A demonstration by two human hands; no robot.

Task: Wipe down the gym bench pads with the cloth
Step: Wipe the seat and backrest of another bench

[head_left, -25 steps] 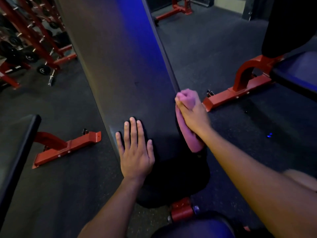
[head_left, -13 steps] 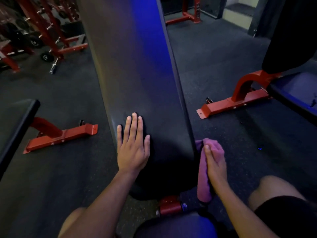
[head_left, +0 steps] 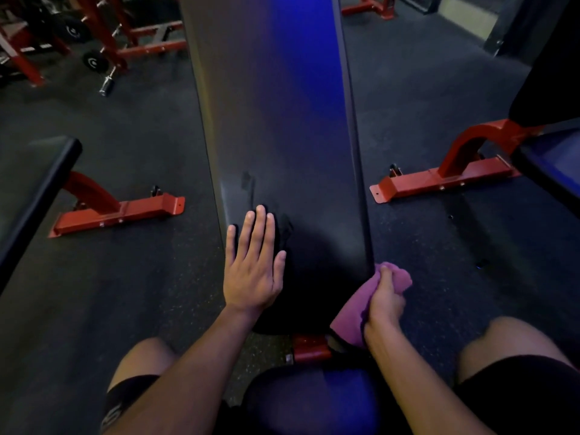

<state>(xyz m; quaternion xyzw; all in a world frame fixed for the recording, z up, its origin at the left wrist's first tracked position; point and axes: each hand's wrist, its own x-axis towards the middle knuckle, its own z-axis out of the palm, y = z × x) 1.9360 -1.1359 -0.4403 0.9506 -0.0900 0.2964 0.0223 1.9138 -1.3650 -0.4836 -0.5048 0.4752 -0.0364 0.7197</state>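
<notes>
Two hands are seen at the near end of the long back pad (head_left: pixel 276 120). The purple cloth (head_left: pixel 361 312) is gripped in the right hand (head_left: pixel 384 301), with fingers curled round it, and is pressed against the pad's right side edge. The left hand (head_left: pixel 254 265) is laid flat on top, fingers straight, nothing held. The pad runs long and straight away from the person, so the next wipe would likely be pushed forward along that edge. Dark rubber floor (head_left: pixel 423 89) and red bench feet (head_left: pixel 439 180) are seen around.

Left hand (head_left: pixel 255 271) flat on back pad (head_left: pixel 276 120), near its lower left edge. Right hand (head_left: pixel 384 301) grips cloth (head_left: pixel 354 324) against pad's lower right edge. Neighbouring benches on floor (head_left: pixel 439 89) left and right.
</notes>
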